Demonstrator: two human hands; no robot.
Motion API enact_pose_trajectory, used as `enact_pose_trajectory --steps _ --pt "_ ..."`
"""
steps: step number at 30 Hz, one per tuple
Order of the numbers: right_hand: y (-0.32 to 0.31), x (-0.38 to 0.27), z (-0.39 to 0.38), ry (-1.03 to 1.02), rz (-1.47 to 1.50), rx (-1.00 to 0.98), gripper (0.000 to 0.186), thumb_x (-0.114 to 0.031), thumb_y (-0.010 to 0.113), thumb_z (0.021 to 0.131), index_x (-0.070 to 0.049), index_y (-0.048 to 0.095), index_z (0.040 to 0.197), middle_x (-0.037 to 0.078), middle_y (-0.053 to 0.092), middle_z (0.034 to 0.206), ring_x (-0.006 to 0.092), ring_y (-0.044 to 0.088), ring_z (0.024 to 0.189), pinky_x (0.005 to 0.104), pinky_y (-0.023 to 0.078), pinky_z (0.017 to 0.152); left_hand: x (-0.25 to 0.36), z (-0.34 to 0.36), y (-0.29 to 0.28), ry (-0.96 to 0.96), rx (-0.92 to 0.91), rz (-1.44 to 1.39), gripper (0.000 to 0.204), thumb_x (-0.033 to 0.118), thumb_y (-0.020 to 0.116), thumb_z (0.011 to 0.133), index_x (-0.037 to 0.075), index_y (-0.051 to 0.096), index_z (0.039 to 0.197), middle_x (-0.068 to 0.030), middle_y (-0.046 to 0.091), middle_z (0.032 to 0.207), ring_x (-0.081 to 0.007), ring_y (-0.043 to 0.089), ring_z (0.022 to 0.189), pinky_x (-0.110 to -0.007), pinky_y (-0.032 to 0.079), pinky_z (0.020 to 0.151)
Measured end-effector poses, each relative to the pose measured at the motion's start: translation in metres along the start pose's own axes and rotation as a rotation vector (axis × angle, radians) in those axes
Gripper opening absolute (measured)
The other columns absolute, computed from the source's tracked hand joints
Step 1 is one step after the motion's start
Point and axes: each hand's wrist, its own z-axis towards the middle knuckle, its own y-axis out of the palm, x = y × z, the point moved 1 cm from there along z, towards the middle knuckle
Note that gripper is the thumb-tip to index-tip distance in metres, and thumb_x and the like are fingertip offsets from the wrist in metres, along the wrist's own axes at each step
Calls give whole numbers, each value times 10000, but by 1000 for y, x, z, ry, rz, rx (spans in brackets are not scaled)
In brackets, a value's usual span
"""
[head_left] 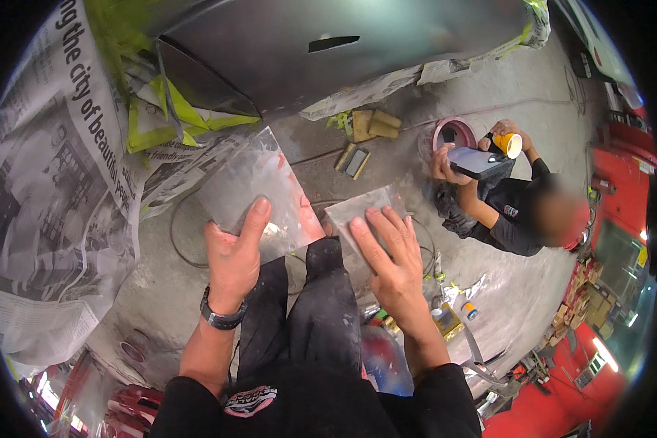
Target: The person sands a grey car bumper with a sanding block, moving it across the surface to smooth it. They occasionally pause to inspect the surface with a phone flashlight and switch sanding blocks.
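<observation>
Left hand (233,259) grips pink-smeared mixing plate (252,182), thumb on top; right hand (393,266) holds flat spreader (363,206) beside it, both above trousers (303,299). Judged: plate light, stiff; spreader flexible; smears slippery, so grip clean edges.

Indoors, moderately bright. Smooth dark-grey car panel (285,80): soft sheen. Below panel: small glare on square translucent grey plate with pink smears (259,179). Right-below panel: glowing white tube light (606,355); black-shirted co-worker's head (558,210) blurred. Fisheye-bent edges, black rim.
</observation>
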Motion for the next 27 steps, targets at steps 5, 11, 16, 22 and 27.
enact_pose_trajectory --steps 5,11,16,22,27 --pt "0 -9 7 -85 -26 -4 503 -154 600 860 -207 618 1360 136 562 1359 412 543 1226 629 378 1017 4 -2 4 53 -41 48 231 149 683 969 -38 684 1106 -45 706 1039 -95 618 926 -255 479 825" --pt "4 -9 10 -94 -64 -38 513 -164 572 867 -216 600 1377 129 547 1375 406 523 1246 649 351 1024 -2 0 2 2 -23 41 221 143 679 972 -41 684 1094 -48 707 1028 -90 618 918 -258 483 827" --pt "-2 -12 11 -132 -97 -134 520 -163 578 858 -212 592 1375 121 551 1356 394 520 1247 682 327 1031 -5 1 0 -9 4 58 238 160 682 973 -54 680 1076 -54 705 1028 -100 621 919 -258 485 828" --pt "-11 -14 10 -140 -86 -306 549 -109 605 821 -209 600 1360 107 567 1327 360 527 1259 696 286 1075 -5 7 -9 2 52 99 259 170 678 973 -71 674 1068 -58 705 1016 -108 626 905 -277 491 815" --pt "12 1 7 183 265 -168 612 80 553 800 -196 630 1341 68 594 1315 298 532 1300 648 214 1153 -3 8 -30 113 113 207 265 177 687 963 -74 675 1050 -55 712 994 -101 628 886 -284 496 792"
